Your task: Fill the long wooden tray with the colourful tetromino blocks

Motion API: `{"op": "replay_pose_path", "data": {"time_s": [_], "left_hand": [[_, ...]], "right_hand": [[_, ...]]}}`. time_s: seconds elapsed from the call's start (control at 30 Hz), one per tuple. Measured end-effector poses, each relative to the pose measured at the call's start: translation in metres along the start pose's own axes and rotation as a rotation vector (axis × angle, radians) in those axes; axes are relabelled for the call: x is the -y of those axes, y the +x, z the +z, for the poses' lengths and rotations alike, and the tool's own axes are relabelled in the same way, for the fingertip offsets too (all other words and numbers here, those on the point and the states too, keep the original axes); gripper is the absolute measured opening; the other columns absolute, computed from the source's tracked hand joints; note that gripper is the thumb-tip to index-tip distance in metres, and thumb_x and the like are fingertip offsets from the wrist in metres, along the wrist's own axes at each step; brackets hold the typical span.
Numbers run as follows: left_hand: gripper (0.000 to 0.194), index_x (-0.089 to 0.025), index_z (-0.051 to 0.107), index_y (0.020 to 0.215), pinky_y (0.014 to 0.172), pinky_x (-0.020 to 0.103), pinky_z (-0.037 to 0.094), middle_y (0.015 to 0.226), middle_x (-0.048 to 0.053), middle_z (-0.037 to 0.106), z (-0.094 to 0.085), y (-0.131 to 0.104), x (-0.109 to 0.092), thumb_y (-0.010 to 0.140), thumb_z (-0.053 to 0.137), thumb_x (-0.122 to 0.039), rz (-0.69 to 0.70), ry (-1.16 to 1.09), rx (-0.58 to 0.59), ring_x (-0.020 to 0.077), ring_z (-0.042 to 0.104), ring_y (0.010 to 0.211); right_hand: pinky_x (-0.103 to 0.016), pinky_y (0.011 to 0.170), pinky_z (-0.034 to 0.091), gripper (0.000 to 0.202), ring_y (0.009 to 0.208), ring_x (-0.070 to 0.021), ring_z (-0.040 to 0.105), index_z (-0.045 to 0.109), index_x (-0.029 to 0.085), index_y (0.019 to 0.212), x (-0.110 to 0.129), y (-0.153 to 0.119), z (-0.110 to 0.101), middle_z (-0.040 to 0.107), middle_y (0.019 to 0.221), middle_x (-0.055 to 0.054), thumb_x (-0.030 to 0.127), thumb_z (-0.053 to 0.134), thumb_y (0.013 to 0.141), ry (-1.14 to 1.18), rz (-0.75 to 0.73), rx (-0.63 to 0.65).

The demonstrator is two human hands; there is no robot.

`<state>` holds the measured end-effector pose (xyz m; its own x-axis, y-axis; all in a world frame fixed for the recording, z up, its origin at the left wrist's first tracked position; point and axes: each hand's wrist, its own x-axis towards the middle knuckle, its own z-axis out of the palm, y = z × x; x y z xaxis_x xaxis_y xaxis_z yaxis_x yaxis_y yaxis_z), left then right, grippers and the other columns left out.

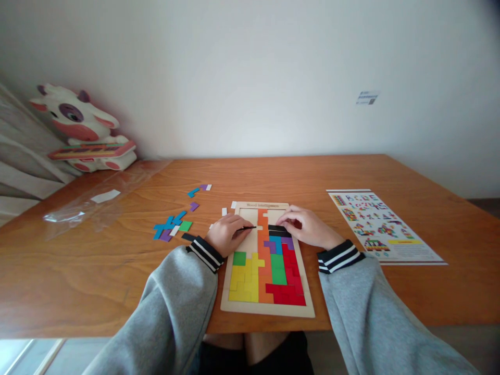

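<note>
The pale wooden puzzle board [269, 311] lies flat on the bench [117, 291], its near part filled with yellow pieces [242, 284] at left, orange pieces [264, 271] down the middle and red pieces [292, 289] at right. Green, blue and purple shapes sit among them; the far left is bare wood. Two black strips [278, 231] lie at the far right. Another thin black piece [250, 227], seen nearly edge-on, is above the bare part.

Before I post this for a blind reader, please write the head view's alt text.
The left hand pinches a black piece above a partly filled puzzle board; the right hand is at other black pieces. Loose pieces lie left of it, a printed sheet right.
</note>
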<state>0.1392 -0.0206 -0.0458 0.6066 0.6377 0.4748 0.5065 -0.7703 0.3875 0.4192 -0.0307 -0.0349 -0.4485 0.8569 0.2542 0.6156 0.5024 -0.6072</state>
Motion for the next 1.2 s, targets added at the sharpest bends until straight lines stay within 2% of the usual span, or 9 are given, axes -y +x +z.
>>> {"op": "replay_pose_path", "data": {"time_s": [0.1, 0.23, 0.43, 0.6, 0.8, 0.93, 1.0, 1.1, 1.2], "left_hand": [[0.020, -0.020, 0.070, 0.095, 0.076, 0.032, 0.055, 0.087, 0.007, 0.072, -0.001, 0.000, -0.001, 0.094, 0.052, -0.027, 0.026, -0.011, 0.005, 0.0186, 0.065, 0.084], [0.020, -0.020, 0.070, 0.095, 0.078, 0.032, 0.054, 0.087, 0.007, 0.073, -0.001, 0.001, -0.001, 0.095, 0.052, -0.027, 0.071, -0.036, 0.021, 0.0181, 0.066, 0.083], [0.019, -0.020, 0.070, 0.099, 0.084, 0.034, 0.054, 0.094, 0.007, 0.075, 0.000, 0.001, 0.002, 0.094, 0.053, -0.026, 0.111, -0.056, 0.036, 0.0189, 0.068, 0.089], [0.019, -0.020, 0.070, 0.095, 0.081, 0.031, 0.056, 0.093, 0.005, 0.076, 0.000, -0.003, 0.006, 0.094, 0.052, -0.026, 0.041, 0.031, -0.008, 0.0182, 0.071, 0.088], [0.025, -0.022, 0.070, 0.103, 0.085, 0.027, 0.057, 0.107, 0.003, 0.075, 0.001, -0.004, 0.016, 0.096, 0.047, -0.031, -0.082, 0.145, 0.013, 0.0171, 0.072, 0.095], [0.027, -0.024, 0.069, 0.108, 0.087, 0.028, 0.057, 0.114, 0.002, 0.074, 0.003, -0.002, 0.025, 0.097, 0.046, -0.033, -0.190, 0.217, 0.020, 0.0188, 0.071, 0.100], [0.026, -0.024, 0.069, 0.108, 0.085, 0.029, 0.057, 0.114, 0.002, 0.074, 0.003, -0.002, 0.028, 0.097, 0.047, -0.032, -0.230, 0.239, 0.014, 0.0201, 0.071, 0.100], [0.026, -0.023, 0.070, 0.106, 0.082, 0.030, 0.058, 0.112, 0.004, 0.074, 0.002, -0.003, 0.032, 0.096, 0.048, -0.032, -0.242, 0.238, -0.017, 0.0211, 0.072, 0.097], [0.023, -0.022, 0.070, 0.102, 0.079, 0.028, 0.057, 0.105, 0.004, 0.076, 0.000, -0.004, 0.031, 0.094, 0.050, -0.030, -0.202, 0.196, -0.061, 0.0193, 0.073, 0.092]], "right_hand": [[-0.031, 0.072, 0.050, 0.023, 0.078, -0.0173, 0.062, 0.075, 0.021, 0.090, -0.001, 0.000, -0.001, 0.066, 0.090, -0.007, 0.017, 0.052, 0.088, 0.012, -0.012, 0.011], [-0.029, 0.065, 0.049, 0.021, 0.070, -0.0159, 0.060, 0.073, 0.020, 0.092, 0.001, 0.000, 0.001, 0.064, 0.087, -0.006, 0.021, 0.053, 0.088, 0.019, 0.021, -0.002], [-0.030, 0.066, 0.048, 0.023, 0.067, -0.0161, 0.058, 0.069, 0.016, 0.099, -0.003, -0.004, 0.003, 0.064, 0.086, -0.007, 0.024, 0.050, 0.088, -0.120, 0.117, -0.215], [-0.029, 0.065, 0.046, 0.026, 0.065, -0.0165, 0.062, 0.068, 0.018, 0.104, -0.003, -0.008, 0.001, 0.069, 0.076, -0.003, 0.021, 0.049, 0.086, -0.166, 0.166, -0.112], [-0.034, 0.079, 0.051, 0.025, 0.086, -0.0209, 0.068, 0.065, 0.021, 0.109, -0.010, -0.002, 0.009, 0.073, 0.100, -0.009, 0.024, 0.047, 0.092, -0.171, 0.182, -0.155], [-0.038, 0.079, 0.053, 0.027, 0.083, -0.0217, 0.066, 0.062, 0.020, 0.112, -0.012, -0.001, 0.013, 0.070, 0.094, -0.008, 0.036, 0.048, 0.095, -0.111, 0.189, -0.199], [-0.038, 0.078, 0.055, 0.031, 0.084, -0.0214, 0.065, 0.061, 0.021, 0.114, -0.007, -0.004, 0.012, 0.066, 0.101, -0.010, 0.042, 0.051, 0.094, -0.071, 0.140, -0.208], [-0.040, 0.086, 0.055, 0.042, 0.101, -0.0236, 0.062, 0.058, 0.024, 0.122, 0.003, -0.012, 0.009, 0.058, 0.120, -0.011, 0.049, 0.061, 0.088, -0.029, 0.032, -0.156], [-0.045, 0.103, 0.047, 0.058, 0.121, -0.0272, 0.053, 0.055, 0.026, 0.127, 0.011, -0.017, 0.007, 0.051, 0.131, -0.011, 0.055, 0.070, 0.079, -0.014, -0.040, -0.033]]}}
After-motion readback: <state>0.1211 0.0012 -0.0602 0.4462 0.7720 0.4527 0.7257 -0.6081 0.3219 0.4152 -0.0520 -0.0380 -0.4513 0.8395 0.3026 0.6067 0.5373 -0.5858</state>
